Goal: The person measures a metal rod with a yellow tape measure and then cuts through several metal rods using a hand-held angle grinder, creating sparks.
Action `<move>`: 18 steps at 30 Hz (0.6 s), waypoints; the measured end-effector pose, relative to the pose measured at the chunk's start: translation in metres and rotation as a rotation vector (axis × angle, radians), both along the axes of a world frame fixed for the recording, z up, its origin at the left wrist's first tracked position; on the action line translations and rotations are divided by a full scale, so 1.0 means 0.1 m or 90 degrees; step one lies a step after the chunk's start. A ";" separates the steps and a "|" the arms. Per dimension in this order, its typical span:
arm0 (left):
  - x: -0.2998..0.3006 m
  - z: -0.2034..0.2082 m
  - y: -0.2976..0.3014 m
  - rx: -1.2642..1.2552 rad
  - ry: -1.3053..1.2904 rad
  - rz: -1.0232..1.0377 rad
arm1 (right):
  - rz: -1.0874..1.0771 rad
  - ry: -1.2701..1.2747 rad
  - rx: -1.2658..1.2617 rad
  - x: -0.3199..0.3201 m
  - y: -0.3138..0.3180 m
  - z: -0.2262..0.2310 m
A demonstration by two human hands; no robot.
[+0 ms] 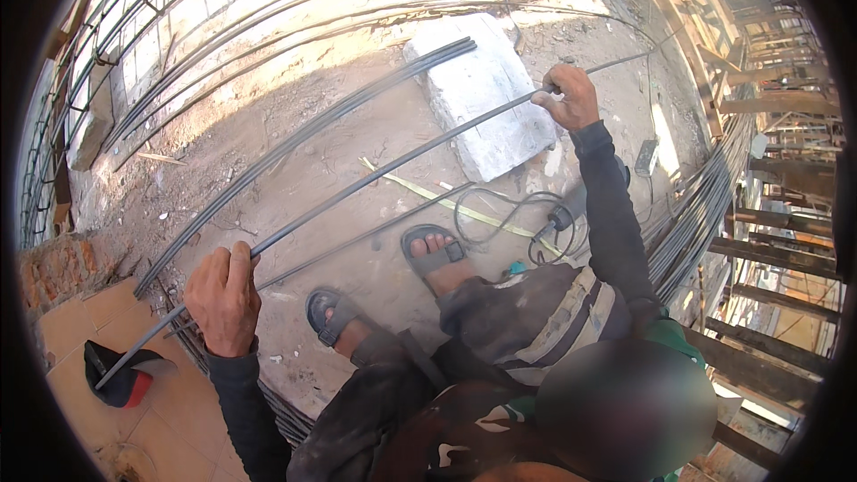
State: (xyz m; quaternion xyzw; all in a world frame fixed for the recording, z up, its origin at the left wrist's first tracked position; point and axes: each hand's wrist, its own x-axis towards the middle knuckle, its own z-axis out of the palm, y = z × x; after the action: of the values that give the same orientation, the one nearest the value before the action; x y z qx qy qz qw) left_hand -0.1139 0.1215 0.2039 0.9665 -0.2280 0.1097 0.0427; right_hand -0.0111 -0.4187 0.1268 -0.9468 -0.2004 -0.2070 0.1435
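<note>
A long steel reinforcing bar [393, 156] runs slantwise before me, from the lower left up to the far right. My left hand [223, 299] is closed around it near its lower end. Farther up the bar, my right hand [571, 96] grips it with curled fingers, above the edge of a pale concrete block [495, 112]. Beyond the held bar, a bundle of bars [303, 132] rests with its far end on that block. Another bar [366, 234] lies on my near side, over the ground by my sandalled feet.
A corded power tool [564, 214] lies right of my feet beside a yellowish strip [420, 189]. A black and red cap [120, 373] sits on floor tiles at lower left. Many bars [692, 228] are piled at right, near timber members [777, 254]. Tied steel cages [85, 62] stand far left.
</note>
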 end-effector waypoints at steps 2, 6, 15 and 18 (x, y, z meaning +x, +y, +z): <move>0.00 0.00 -0.03 -0.007 -0.024 0.004 | -0.010 0.004 0.011 0.09 -0.02 0.13; 0.09 0.01 -0.10 -0.023 -0.107 -0.009 | 0.009 -0.009 -0.016 0.28 -0.18 0.47; 0.14 0.31 -0.22 -0.039 -0.225 -0.019 | 0.082 -0.107 -0.068 0.57 -0.44 1.26; 0.14 0.26 -0.22 -0.115 -0.209 -0.020 | 0.030 -0.167 -0.005 0.44 -0.31 1.70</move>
State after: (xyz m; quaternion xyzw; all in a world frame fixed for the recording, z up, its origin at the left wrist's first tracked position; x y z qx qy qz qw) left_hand -0.1002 0.0992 0.2301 0.9241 -0.2360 0.2855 0.0935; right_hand 0.0327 -0.4496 0.2965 -0.9071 -0.2405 -0.3250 0.1171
